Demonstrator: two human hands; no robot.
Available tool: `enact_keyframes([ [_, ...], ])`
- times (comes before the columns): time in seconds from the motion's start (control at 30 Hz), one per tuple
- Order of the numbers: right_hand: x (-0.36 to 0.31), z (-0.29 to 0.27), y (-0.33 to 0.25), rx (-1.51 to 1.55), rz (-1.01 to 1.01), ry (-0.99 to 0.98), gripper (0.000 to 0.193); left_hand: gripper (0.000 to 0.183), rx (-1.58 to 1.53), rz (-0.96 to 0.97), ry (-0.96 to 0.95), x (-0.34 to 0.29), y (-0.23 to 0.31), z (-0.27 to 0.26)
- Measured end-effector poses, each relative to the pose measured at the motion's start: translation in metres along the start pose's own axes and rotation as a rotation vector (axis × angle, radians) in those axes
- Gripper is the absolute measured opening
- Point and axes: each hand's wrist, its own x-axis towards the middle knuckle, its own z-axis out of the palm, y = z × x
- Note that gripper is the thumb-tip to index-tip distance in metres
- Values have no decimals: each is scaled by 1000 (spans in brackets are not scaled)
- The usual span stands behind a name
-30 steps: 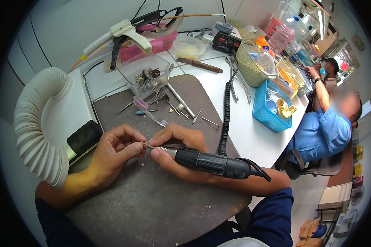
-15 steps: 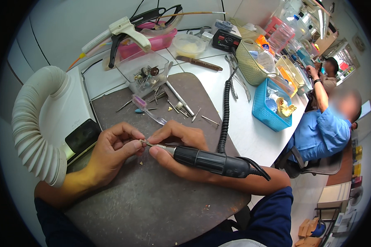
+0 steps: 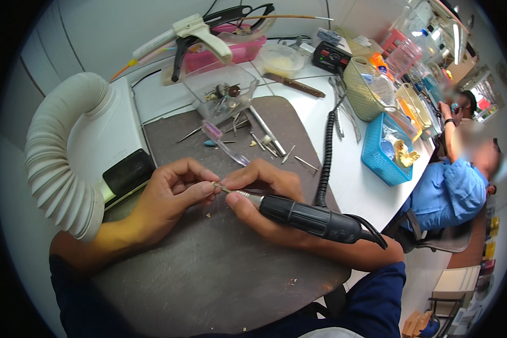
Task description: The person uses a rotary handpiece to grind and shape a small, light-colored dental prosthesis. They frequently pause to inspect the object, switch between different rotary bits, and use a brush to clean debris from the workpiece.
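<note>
Across our white tabletop lies a dark grey board, and above its middle our right hand is closed around a black handpiece, thumb and fingers at its silvery nose. At the tip, our left hand pinches a tiny piece between thumb and fingertips; it is too small for us to say what it is. Coiled black cord runs from behind the handpiece up toward a black control box. Just beyond our hands we see a purple-bristled toothbrush near loose metal bits, and behind it a clear box of small tools. To our left arches a white ribbed hose; to our right, past a blue basket, sits a person in a blue shirt.
</note>
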Motion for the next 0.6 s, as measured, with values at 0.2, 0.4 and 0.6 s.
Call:
enact_keyframes([
  [0.2,-2,5,-3,53,25,-9,16,18,-4,-19,-61,-1,2,-4],
  [0.4,-5,-3,-8,75,59,-38,15,21,-39,-22,-91,0,2,-7],
  [0.6,-3,-8,-8,41,22,-44,16,23,-58,-18,-77,2,2,-6],
])
